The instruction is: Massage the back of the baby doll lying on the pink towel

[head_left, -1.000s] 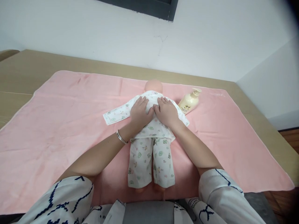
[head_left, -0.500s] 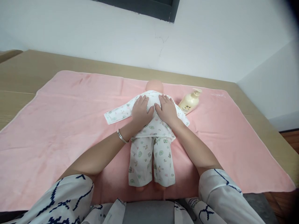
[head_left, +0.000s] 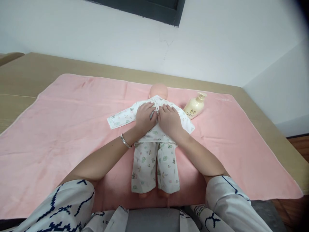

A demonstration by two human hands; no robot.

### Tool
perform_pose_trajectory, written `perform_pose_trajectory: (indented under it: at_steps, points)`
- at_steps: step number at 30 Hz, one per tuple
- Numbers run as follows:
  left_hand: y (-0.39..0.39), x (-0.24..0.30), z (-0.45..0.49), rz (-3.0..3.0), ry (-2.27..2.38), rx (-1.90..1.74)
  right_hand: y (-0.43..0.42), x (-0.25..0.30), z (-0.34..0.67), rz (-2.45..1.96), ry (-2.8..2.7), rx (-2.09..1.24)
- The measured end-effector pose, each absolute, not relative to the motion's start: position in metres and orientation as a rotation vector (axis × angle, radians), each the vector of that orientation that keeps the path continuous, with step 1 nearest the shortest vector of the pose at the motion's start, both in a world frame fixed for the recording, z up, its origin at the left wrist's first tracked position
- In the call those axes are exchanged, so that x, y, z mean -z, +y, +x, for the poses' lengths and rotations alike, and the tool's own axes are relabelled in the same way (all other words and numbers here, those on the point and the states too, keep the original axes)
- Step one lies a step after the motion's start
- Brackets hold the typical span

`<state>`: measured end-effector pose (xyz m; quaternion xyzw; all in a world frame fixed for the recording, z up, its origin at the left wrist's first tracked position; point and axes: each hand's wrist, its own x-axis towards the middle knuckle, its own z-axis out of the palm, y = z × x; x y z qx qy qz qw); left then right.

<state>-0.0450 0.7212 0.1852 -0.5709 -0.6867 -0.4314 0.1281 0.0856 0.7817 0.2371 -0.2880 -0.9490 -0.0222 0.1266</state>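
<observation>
A baby doll (head_left: 158, 91) lies stretched out, dressed in a white patterned long-sleeved top (head_left: 156, 137) and matching trousers (head_left: 144, 167). Its face does not show. My left hand (head_left: 146, 118) rests flat on the left side of the top, fingers pointing toward the doll's head. On the right side of the top lies my right hand (head_left: 170, 121), palm down with the fingers stretched out. Both hands are nearly touching at the doll's middle. A cream pump bottle (head_left: 195, 107) lies tilted by the doll's right-hand sleeve.
A pink blanket (head_left: 72, 129) spreads under the doll over a wooden table (head_left: 96, 69). Behind it rises a white wall (head_left: 135, 38) with a dark frame (head_left: 154, 9) at the top. A grey surface (head_left: 153, 220) shows at the near edge.
My right hand has slid a little inward and down the doll's top, its thumb now close to my left hand. My left hand has shifted slightly toward me.
</observation>
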Motion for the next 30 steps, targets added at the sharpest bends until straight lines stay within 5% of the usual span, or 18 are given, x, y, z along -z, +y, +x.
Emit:
perform_pose_trajectory:
  at_steps: [9, 17, 24, 30]
  points:
    - [0.731, -0.177, -0.052, -1.594, -2.197, 1.212, 0.824, -0.233, 0.082, -0.948, -2.71, -0.25]
    - [0.72, -0.189, -0.046, -1.687, -2.033, 1.23, 0.774, -0.235, 0.086, -0.873, -2.753, 0.176]
    - [0.731, -0.179, -0.049, -1.573, -2.259, 1.203, 0.826, -0.23, 0.083, -0.826, -2.769, -0.291]
    - [0.723, -0.186, -0.043, -1.637, -2.16, 1.085, 0.806, -0.23, 0.079, -0.909, -2.743, -0.195]
